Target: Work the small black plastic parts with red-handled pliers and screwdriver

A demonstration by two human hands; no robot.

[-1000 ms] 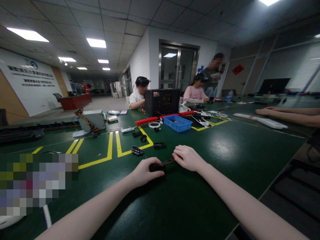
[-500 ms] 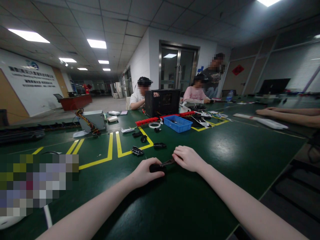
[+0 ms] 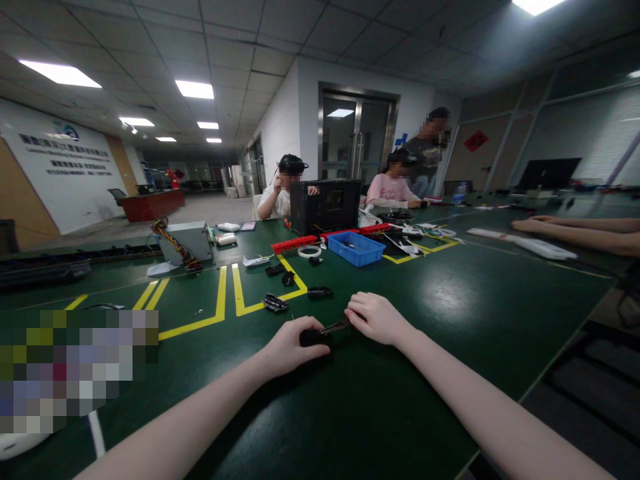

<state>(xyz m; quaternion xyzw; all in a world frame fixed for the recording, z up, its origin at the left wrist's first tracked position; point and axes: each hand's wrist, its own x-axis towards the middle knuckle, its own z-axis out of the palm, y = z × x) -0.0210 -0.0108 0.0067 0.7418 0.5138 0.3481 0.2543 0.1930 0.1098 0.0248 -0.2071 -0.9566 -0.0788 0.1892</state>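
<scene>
My left hand (image 3: pixel 289 348) curls around a small black part (image 3: pixel 313 338) at the table's near middle, thumb on one side and fingers on the other. My right hand (image 3: pixel 376 317) is closed on a pair of pliers (image 3: pixel 337 326), whose handles are mostly hidden in the fist. The jaws point left and meet the black part; whether they grip it I cannot tell. Just beyond my hands lie a black cylindrical piece (image 3: pixel 320 292) and a black piece with light edges (image 3: pixel 275 303). Further on are smaller black pieces (image 3: pixel 287 278).
A blue tray (image 3: pixel 356 249) stands past my hands, before a black computer case (image 3: pixel 325 205). A metal power supply (image 3: pixel 186 243) with wires is at left. Yellow tape (image 3: pixel 220 293) marks the green table (image 3: pixel 425 387). At right are a white power strip (image 3: pixel 543 248) and another person's arms (image 3: pixel 575 227).
My hands, the pliers and the black part stay almost in place. Across the table, the person behind the computer case has raised a hand toward the head.
</scene>
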